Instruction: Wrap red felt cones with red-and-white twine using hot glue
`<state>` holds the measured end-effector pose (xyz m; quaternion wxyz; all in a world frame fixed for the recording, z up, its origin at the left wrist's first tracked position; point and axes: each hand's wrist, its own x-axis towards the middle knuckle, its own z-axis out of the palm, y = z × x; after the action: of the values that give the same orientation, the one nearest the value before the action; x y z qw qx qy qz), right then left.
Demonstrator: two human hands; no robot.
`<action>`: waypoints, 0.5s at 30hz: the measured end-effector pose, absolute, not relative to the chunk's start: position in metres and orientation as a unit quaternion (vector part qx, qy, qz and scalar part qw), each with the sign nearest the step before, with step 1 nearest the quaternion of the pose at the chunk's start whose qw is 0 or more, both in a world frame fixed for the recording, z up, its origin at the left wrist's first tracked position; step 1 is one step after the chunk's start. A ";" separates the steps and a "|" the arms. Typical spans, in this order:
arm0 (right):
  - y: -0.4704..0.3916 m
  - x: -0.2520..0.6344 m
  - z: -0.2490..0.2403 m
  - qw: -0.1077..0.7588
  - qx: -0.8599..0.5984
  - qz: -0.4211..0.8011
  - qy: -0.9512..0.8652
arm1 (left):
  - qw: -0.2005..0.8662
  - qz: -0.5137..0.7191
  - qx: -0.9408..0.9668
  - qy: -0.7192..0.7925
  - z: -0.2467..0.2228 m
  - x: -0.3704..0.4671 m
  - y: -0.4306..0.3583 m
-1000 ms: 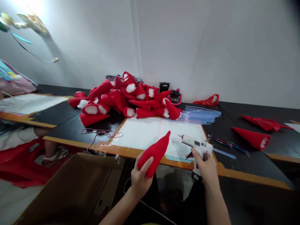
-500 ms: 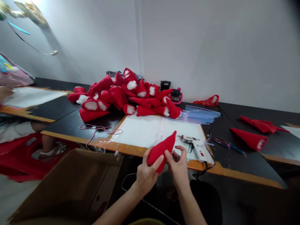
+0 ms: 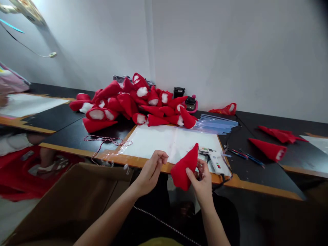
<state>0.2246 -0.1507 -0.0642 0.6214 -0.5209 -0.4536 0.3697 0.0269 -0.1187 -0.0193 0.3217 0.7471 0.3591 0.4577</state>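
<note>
A red felt cone hat (image 3: 185,169) is in my right hand (image 3: 201,179), its tip pointing up and its wide end down to the left. The thumb presses on the near side, with the fingers behind it. My left hand (image 3: 152,171) is apart from the hat, to its left, fingertips pinched together; whatever they may hold is too small to make out. Behind the hat, a white glue gun (image 3: 216,160) lies on the white sheet (image 3: 151,141), partly hidden. A thin speckled cord (image 3: 166,223) runs below my hands across my lap.
Stuffed red cones (image 3: 128,102) are heaped at the back, beside clear glue sticks (image 3: 215,123). Red-and-white cord (image 3: 102,139) lies left on the table; pencils (image 3: 247,155) and a red cone (image 3: 268,149) lie right. A cardboard box (image 3: 64,201) stands below left. Another person sits far left.
My left hand has let go of the red cone hat and moved left, fingertips together. My right hand keeps the hat, now slightly further right and turned more upright.
</note>
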 end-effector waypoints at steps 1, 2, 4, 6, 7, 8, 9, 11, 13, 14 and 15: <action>-0.152 0.223 -0.064 0.616 -0.526 0.355 -0.468 | 0.334 0.453 0.756 0.334 -0.012 0.031 -0.116; -0.153 0.221 -0.064 0.611 -0.528 0.348 -0.477 | 0.351 0.450 0.761 0.308 -0.005 0.035 -0.112; -0.156 0.219 -0.062 0.605 -0.526 0.356 -0.480 | 0.394 0.462 0.750 0.263 0.006 0.045 -0.106; -0.160 0.216 -0.057 0.608 -0.522 0.364 -0.475 | 0.432 0.486 0.721 0.240 0.013 0.055 -0.101; -0.162 0.215 -0.055 0.609 -0.522 0.360 -0.476 | 0.444 0.498 0.706 0.239 0.015 0.060 -0.100; -0.163 0.214 -0.052 0.609 -0.524 0.352 -0.481 | 0.450 0.507 0.694 0.243 0.017 0.063 -0.098; -0.165 0.212 -0.049 0.608 -0.526 0.341 -0.486 | 0.454 0.512 0.685 0.250 0.017 0.066 -0.097; -0.168 0.209 -0.044 0.607 -0.528 0.323 -0.499 | 0.457 0.518 0.672 0.265 0.017 0.069 -0.096; -0.170 0.206 -0.041 0.608 -0.526 0.309 -0.509 | 0.449 0.518 0.672 0.279 0.017 0.070 -0.095; -0.171 0.204 -0.040 0.608 -0.524 0.302 -0.513 | 0.444 0.514 0.677 0.284 0.018 0.069 -0.094; -0.171 0.203 -0.039 0.607 -0.523 0.299 -0.518 | 0.437 0.510 0.682 0.289 0.018 0.069 -0.094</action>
<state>0.2030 -0.1712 -0.0393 0.6074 -0.5232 -0.5178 0.2987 0.0690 -0.0935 0.0182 0.4370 0.6824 0.2885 0.5100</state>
